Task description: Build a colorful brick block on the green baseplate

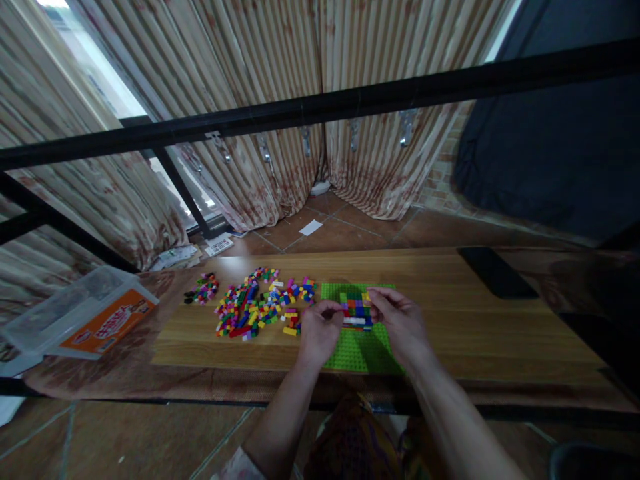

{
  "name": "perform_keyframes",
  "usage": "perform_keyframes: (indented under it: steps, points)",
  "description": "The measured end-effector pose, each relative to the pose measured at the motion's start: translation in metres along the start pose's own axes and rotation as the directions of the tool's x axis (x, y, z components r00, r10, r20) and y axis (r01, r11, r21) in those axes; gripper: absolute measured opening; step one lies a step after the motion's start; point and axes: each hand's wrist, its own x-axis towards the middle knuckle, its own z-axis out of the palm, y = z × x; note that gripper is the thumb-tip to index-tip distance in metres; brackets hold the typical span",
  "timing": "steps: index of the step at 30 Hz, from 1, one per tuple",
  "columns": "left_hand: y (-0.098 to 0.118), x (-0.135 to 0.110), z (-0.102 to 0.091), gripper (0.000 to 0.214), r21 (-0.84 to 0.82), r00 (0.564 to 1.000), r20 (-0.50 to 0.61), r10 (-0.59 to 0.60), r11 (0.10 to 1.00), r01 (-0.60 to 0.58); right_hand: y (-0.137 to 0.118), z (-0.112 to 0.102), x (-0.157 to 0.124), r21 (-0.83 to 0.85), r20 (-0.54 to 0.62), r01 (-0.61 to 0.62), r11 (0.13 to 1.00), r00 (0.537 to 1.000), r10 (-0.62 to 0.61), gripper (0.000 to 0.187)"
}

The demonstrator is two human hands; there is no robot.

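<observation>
A green baseplate (357, 350) lies on the wooden table, with a small block of multicoloured bricks (356, 303) built on it. My left hand (317, 333) rests at the plate's left edge, fingers curled in a pinch at the left side of the brick block. My right hand (400, 323) is on the plate's right part, its fingers closed at the block's right side. A white brick (354, 321) shows between the two hands. Whether either hand holds a loose brick is hidden by the fingers.
A spread of loose coloured bricks (255, 307) lies left of the plate, with a smaller heap (203, 290) further left. A clear plastic box with an orange label (85, 317) sits at the far left. A dark phone (495, 272) lies at the back right. A black metal bar (320, 107) crosses overhead.
</observation>
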Motion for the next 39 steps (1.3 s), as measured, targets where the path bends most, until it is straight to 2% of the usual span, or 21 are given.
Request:
perform_keyframes:
  steps: [5, 9, 13, 19, 28, 39]
  points:
    - [-0.001, 0.001, -0.002, 0.013, 0.008, 0.999, -0.034, -0.008, 1.000, 0.008, 0.000, 0.000, 0.000, -0.003, -0.001, 0.003, 1.000, 1.000, -0.003, 0.030]
    - [-0.002, 0.002, -0.002, 0.025, 0.071, 0.999, -0.001, 0.041, 0.997, -0.041, 0.003, -0.001, 0.001, -0.011, 0.013, 0.005, 1.000, 1.000, -0.005, 0.030]
    - [-0.004, 0.002, -0.001, 0.022, 0.160, 0.999, 0.029, 0.019, 0.987, -0.023, 0.003, -0.002, 0.001, -0.015, 0.013, 0.005, 1.000, 1.000, -0.005, 0.030]
    - [-0.006, 0.004, 0.000, 0.017, 0.191, 1.000, 0.011, 0.008, 0.982, -0.010, 0.002, -0.001, 0.000, -0.027, 0.023, -0.002, 1.000, 1.000, 0.003, 0.031]
    - [-0.007, 0.005, 0.000, 0.016, 0.125, 0.999, 0.013, -0.034, 0.992, 0.032, 0.003, -0.001, 0.001, -0.033, 0.013, -0.008, 0.999, 1.000, 0.008, 0.030]
    - [-0.010, 0.009, 0.004, 0.015, 0.025, 0.993, -0.038, -0.115, 0.993, 0.116, 0.003, -0.001, 0.000, -0.033, 0.018, -0.001, 0.999, 1.000, 0.001, 0.029]
